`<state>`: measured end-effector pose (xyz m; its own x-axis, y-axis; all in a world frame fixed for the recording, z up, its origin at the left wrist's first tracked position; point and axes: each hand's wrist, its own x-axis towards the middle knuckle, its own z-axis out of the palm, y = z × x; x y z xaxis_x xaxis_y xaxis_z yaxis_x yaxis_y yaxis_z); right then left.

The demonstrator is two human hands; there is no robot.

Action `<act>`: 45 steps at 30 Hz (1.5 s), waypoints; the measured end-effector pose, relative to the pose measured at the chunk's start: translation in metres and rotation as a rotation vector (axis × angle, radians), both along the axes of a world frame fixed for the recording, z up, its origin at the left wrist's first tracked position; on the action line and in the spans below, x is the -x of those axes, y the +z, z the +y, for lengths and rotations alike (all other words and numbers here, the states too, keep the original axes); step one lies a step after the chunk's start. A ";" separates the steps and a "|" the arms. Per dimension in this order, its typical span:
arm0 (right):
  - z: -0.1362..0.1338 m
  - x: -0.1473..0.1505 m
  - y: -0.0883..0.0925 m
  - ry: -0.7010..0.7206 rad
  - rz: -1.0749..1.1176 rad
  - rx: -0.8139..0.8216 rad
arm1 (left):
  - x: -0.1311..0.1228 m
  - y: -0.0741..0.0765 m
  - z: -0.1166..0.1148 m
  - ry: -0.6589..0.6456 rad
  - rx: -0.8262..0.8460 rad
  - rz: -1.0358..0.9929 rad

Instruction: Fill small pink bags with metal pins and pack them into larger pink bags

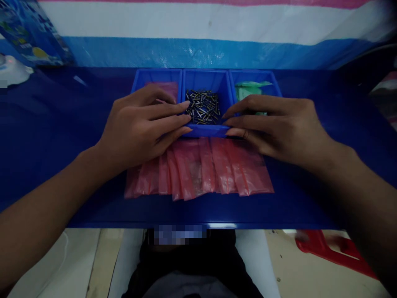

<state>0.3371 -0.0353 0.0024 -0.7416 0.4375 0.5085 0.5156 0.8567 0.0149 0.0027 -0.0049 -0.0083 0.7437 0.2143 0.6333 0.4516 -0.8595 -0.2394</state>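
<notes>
My left hand [142, 124] lies flat with its fingertips at the left side of the middle blue bin [207, 130], over the left bin [155, 76]. My right hand [273, 128] reaches in from the other side, its fingers by the same bin's front rim. Neither hand shows anything held. The middle bin holds a heap of small metal pins [203, 107]. Pink plastic bags [164, 87] fill the left bin, partly under my left hand, and green bags [249, 89] lie in the right bin [257, 75]. A fanned row of red plastic bags [198, 174] lies just below my palms.
The bins stand on a glossy dark blue table [62, 124]. Behind it hangs a striped tarp [204, 25], with blue packaging [31, 33] and a white object [12, 70] at far left. Below the table edge are a dark-clothed torso [189, 269] and a red plastic stool [335, 252].
</notes>
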 end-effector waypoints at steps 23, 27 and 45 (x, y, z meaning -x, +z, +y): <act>-0.038 0.046 -0.017 0.297 -0.121 0.294 | 0.000 0.001 -0.006 -0.033 0.174 -0.082; -0.039 0.060 -0.011 0.322 0.024 0.131 | 0.002 0.008 -0.009 -0.087 0.310 -0.112; -0.055 0.087 -0.035 0.299 -0.119 0.344 | 0.001 0.014 -0.016 0.020 0.553 -0.215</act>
<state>0.2500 -0.0902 -0.0326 -0.9052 0.3243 0.2746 0.2577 0.9328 -0.2520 0.0013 -0.0213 0.0057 0.6035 0.5682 0.5594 0.4577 -0.8213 0.3405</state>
